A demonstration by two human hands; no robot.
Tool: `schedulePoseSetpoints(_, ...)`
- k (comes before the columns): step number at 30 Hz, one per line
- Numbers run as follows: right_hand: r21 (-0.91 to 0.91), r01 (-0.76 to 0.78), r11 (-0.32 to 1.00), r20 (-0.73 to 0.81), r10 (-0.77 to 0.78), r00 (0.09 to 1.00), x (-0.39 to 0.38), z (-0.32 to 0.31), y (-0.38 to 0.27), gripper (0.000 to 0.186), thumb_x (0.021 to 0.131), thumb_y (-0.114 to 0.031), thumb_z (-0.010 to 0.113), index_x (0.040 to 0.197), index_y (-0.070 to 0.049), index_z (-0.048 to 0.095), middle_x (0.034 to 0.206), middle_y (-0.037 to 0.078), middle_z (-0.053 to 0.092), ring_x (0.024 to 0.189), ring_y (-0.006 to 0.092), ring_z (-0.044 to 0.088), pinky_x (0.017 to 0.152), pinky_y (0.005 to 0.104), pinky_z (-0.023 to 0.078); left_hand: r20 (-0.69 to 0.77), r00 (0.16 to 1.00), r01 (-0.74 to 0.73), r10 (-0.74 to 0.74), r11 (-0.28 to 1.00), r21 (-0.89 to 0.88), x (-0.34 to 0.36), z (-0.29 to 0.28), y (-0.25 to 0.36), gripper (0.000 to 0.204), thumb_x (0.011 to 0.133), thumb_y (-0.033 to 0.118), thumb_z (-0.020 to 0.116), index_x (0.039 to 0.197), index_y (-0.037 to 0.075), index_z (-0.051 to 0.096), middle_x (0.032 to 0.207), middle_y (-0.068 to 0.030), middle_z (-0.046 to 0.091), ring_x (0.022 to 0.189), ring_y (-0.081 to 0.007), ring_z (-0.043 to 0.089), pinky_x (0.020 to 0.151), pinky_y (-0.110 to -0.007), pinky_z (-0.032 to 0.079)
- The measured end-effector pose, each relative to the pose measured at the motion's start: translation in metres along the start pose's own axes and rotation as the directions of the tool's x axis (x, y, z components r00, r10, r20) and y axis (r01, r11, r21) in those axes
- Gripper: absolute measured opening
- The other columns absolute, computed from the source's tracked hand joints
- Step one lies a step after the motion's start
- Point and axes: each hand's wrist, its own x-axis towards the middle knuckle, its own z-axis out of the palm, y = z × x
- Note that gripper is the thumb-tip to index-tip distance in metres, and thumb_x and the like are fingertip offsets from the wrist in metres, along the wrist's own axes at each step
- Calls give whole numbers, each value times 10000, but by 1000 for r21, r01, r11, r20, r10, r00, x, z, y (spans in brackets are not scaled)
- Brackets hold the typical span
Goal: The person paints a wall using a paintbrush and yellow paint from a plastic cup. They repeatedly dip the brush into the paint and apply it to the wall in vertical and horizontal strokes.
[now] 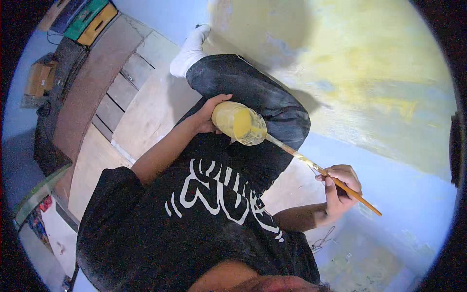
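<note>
My left hand point(208, 116) grips a clear plastic cup point(239, 123) filled with yellow paint, tilted on its side over my raised knee. My right hand point(342, 192) holds a long paintbrush point(321, 170) by its orange wooden handle. The brush's head is dipped into the mouth of the cup. My bent leg in dark trousers point(253, 92) sits under the cup, with a white sock point(190, 51) at its far end. I wear a black shirt with white lettering.
A wall point(379, 73) on the right is blue with a broad patch of yellow paint. I sit on a wooden plank platform point(141, 102). A cardboard box point(40, 78) and green and yellow crates point(90, 19) lie far left.
</note>
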Motion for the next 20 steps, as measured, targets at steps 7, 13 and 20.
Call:
schedulePoseSetpoints(7,25,-9,1000,-23,10,1000,0,3,0,126,822,-67,715,887,24,659,780,171,651,621,229,654,559,313,548,88,996,-6,4,1000,28,-9,5,5,541,901,561,478,985,51,638,684,-76,653,496,-188,638,327,-280,446)
schedulePoseSetpoints(13,20,-4,1000,-54,5,999,-6,-1,-6,115,816,-49,716,873,32,657,773,171,648,601,219,640,547,312,545,37,999,27,-28,999,17,-5,5,4,525,908,556,474,956,59,639,677,-73,655,491,-190,639,322,-286,447)
schedulePoseSetpoints(20,149,43,988,-138,-22,990,-14,-5,9,201,792,-86,763,926,16,654,782,191,641,595,242,650,560,363,571,37,999,-39,39,999,-3,13,-16,0,512,877,550,533,1007,67,644,770,-107,679,595,-231,676,443,-372,527)
